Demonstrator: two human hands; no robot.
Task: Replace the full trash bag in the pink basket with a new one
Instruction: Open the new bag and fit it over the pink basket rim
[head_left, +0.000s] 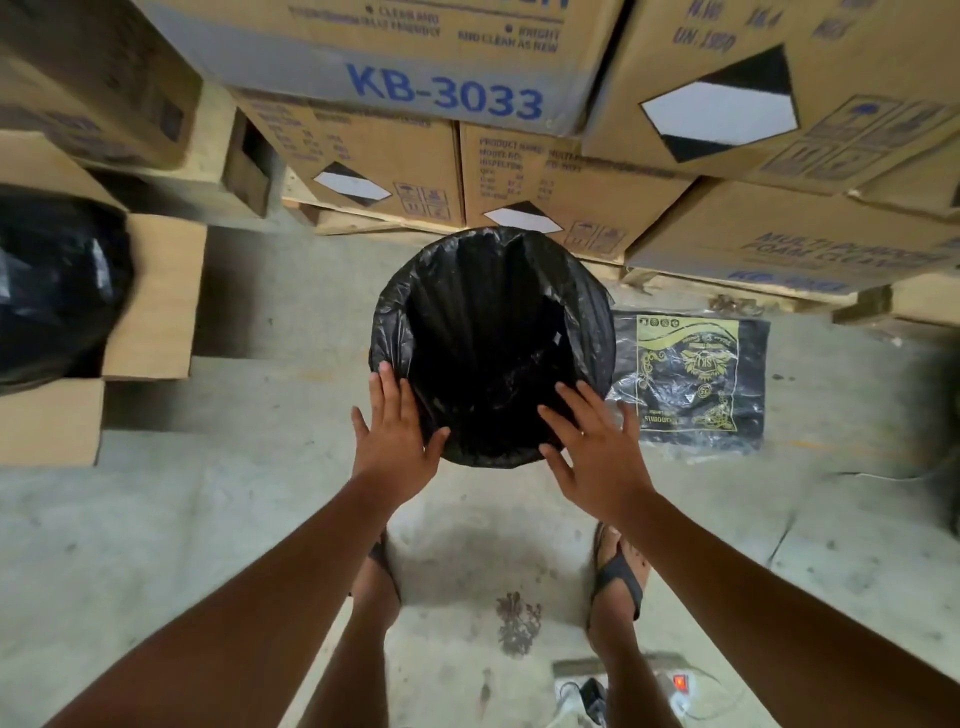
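A black trash bag (488, 312) lines the basket on the concrete floor, its edge folded over the rim all around, so no pink of the basket shows. The bag's inside looks dark and hollow. My left hand (395, 431) hovers flat at the near left of the rim, fingers spread, holding nothing. My right hand (592, 447) is spread at the near right of the rim, fingers over the bag's folded edge. A full black bag (57, 291) sits inside an open cardboard box at the far left.
A pack of black bags with a yellow label (691, 379) lies on the floor right of the basket. Stacked cardboard cartons (441, 93) on wooden pallets stand close behind it. A power strip (675, 686) lies by my right foot.
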